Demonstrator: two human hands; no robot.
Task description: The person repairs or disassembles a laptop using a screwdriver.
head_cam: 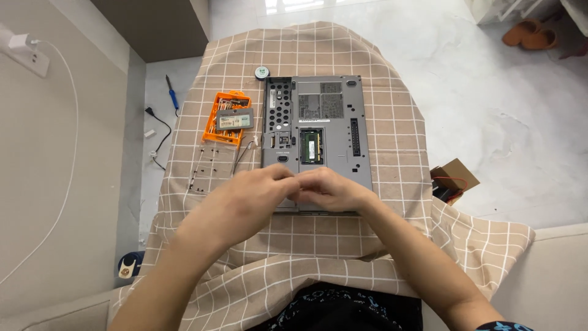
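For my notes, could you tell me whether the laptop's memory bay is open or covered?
Open: the laptop lies underside up, and a green memory module shows in the uncovered bay.

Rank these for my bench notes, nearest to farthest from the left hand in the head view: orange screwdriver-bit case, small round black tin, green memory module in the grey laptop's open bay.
1. Green memory module, just ahead of the left hand.
2. Orange screwdriver-bit case, ahead-left.
3. Small round black tin, far edge.
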